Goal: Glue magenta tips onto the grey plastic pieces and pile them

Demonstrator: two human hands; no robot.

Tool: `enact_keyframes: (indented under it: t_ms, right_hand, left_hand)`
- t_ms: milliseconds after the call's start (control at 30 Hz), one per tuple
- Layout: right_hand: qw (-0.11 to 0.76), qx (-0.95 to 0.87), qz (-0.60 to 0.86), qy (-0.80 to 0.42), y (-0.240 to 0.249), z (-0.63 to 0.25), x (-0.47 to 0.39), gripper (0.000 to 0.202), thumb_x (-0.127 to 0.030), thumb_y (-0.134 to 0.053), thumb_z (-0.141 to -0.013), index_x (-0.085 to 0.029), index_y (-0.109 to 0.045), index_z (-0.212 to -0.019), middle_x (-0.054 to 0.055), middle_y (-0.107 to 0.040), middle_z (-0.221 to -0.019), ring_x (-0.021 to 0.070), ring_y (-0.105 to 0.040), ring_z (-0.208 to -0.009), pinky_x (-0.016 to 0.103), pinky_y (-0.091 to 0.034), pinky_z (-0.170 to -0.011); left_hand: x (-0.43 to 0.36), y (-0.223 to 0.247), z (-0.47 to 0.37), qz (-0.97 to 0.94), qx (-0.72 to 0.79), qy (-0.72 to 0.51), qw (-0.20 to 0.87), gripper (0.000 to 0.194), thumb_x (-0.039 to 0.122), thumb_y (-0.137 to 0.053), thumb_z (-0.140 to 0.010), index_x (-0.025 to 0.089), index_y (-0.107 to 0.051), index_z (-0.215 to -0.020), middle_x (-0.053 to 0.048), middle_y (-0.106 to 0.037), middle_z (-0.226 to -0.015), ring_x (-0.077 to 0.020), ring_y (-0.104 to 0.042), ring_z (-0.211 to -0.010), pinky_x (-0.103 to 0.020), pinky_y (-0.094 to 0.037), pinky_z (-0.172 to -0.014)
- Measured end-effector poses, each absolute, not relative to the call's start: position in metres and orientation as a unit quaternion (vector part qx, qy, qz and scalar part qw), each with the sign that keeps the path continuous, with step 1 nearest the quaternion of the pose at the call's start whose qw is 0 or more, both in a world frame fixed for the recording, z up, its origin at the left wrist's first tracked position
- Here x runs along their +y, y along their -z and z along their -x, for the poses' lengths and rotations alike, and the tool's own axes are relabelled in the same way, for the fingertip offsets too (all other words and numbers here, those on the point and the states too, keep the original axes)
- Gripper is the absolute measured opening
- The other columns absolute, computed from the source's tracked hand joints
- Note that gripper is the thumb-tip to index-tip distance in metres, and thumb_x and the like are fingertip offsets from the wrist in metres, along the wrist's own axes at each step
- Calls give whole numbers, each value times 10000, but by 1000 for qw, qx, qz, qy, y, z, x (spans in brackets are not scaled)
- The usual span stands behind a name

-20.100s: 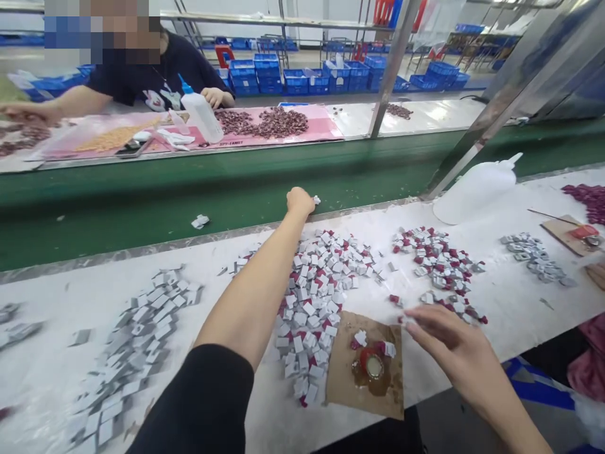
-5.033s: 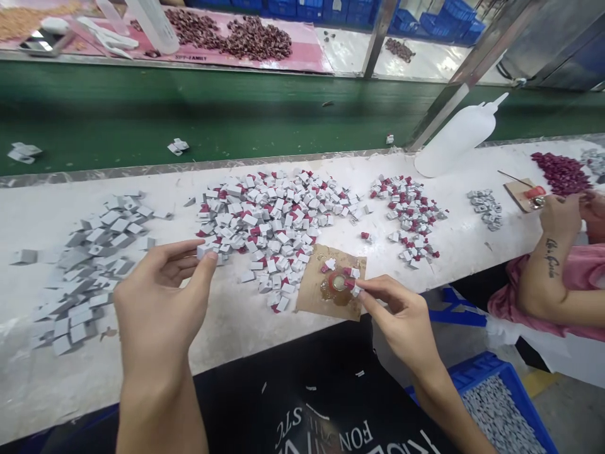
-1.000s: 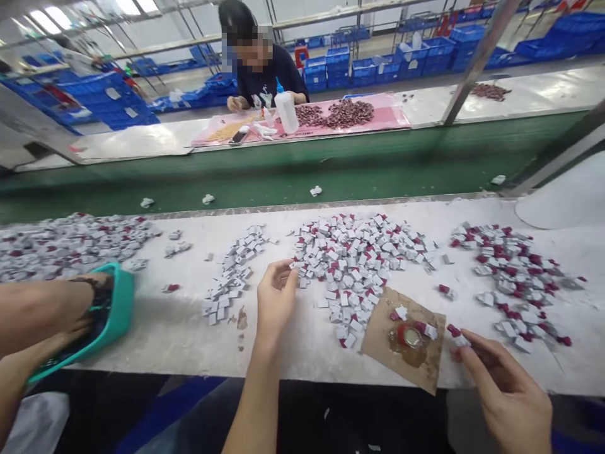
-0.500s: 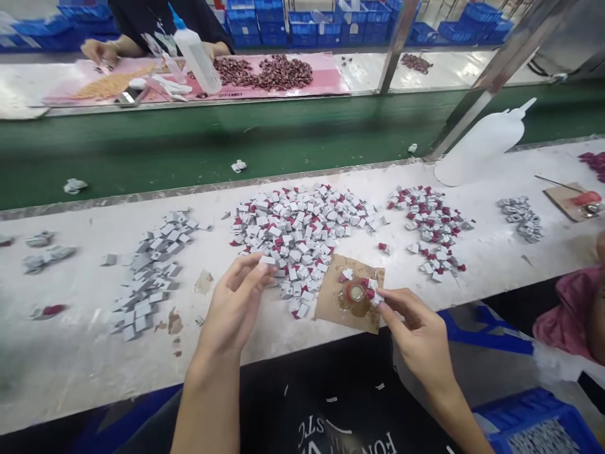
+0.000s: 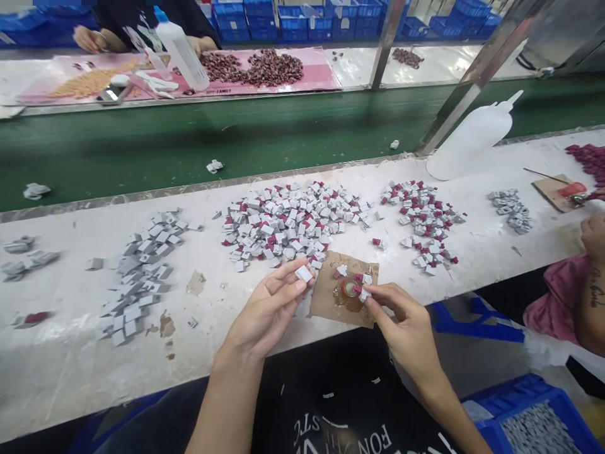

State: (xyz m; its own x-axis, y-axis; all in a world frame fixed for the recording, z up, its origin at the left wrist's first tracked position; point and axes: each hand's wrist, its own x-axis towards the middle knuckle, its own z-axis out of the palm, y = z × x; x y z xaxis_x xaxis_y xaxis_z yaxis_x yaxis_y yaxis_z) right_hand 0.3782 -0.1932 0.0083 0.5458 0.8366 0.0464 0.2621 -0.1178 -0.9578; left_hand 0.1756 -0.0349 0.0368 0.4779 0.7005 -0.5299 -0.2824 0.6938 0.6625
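grey block (image 5: 304, 273), small and flat-faced, is pinched between the thumb and fingertips of the person's left hand (image 5: 267, 309); the gap is closed to the block's own thickness. the block is held just beside the left edge of a brown cardboard square (image 5: 321, 299).

right hand (image 5: 401, 325): thumb and forefinger nearly together, gripping a maroon-and-grey piece (image 5: 362, 292) by its grey end. the piece is at a red-rimmed cap (image 5: 350, 288) on the cardboard square; whether the two touch cannot be told with certainty from this angle. a dark wet stain surrounds the cap. two loose pieces (image 5: 340, 272) lie by it, one on each side.

on the white worktop (image 5: 61, 366), a mixed grey-and-maroon heap (image 5: 278, 221) lies beyond the cardboard square, a smaller mixed heap (image 5: 425, 217) to the right, and a heap of grey blocks (image 5: 146, 258) to the left. a white spouted bottle (image 5: 472, 140) leans near a metal post (image 5: 460, 91).

beyond the worktop, a green belt (image 5: 283, 142) carries a few scattered pieces. across it, a co-worker's hand (image 5: 87, 39) is near a pink sheet (image 5: 316, 66). lower right, a blue crate (image 5: 574, 410) contains grey parts.
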Motion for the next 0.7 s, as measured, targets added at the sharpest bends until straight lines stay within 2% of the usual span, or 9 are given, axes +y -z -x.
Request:
enact_keyframes:
  t_ms: [133, 233, 367, 433, 533, 700]
  right_hand:
    - [536, -391, 697, -273, -11, -378, -191, 145, -344, -799, -1068, -288, -909, -1143, 56, -846, -1031, 235, -818, -923, 356, -675, -847]
    - [530, -386, 700, -283, -12, -378, -189, 150, -364, -803, -1067, -272, -904, -1130, 68, -849, -1036, 247, -821, -932, 366, -674, -840]
    - [528, -391, 701, -276, -14, -378, -188, 153, -353, -798, -1063, -263, -905, -1124, 71, -846, -1011, 244, -812, -896, 368, -669, -812]
    - [530, -398, 699, -269, -15, -378, -187, 147, -326, -794, -1060, -267, -912, -1126, 62, -840, -988, 229, -803, -869, 354, -663, -796]
    - [536, -392, 697, -270, -18, -380, -186, 139, -311, -806, -1054, -283, -922, -1126, 49, -835, -971, 216, -799, -866, 337, -662, -794]
    - [612, -306, 643, -345, -21, -386, -181, 175, -393, -874, -1033, -297, -924, -1171, 55, -880, -1072, 250, -861, -986, 369, -725, -882]
  left_hand:
    - [-41, -34, -191, -309, 383, -305, 815, 448, 335, -1128, -700, 184, -897, -1052, -86, -874, -1092, -167, -810, -954, -224, -670, -913]
    - [-41, -36, -202, -379, 381, -323, 779, 429, 417, -1076, -776, 188, -861, -1068, -107, -866, -1092, -156, -746, -779, -278, -657, -757]
    - [-38, -37, -210, -459, 409, -346, 709, 389, 422, -1037, -818, 187, -837, -1055, -100, -846, -1081, -105, -619, -658, -249, -569, -606]
    - [-37, -36, -210, -474, 419, -347, 693, 400, 402, -1051, -791, 187, -836, -1050, -82, -826, -1040, -110, -637, -676, -243, -577, -614]
    - [-36, -33, -209, -479, 422, -333, 694, 417, 414, -1050, -795, 191, -851, -1086, -57, -803, -971, -139, -709, -723, -279, -650, -720]
    - [-40, -32, -213, -488, 409, -303, 709, 397, 474, -1007, -864, 192, -870, -1107, -71, -826, -937, -192, -778, -785, -333, -698, -806]
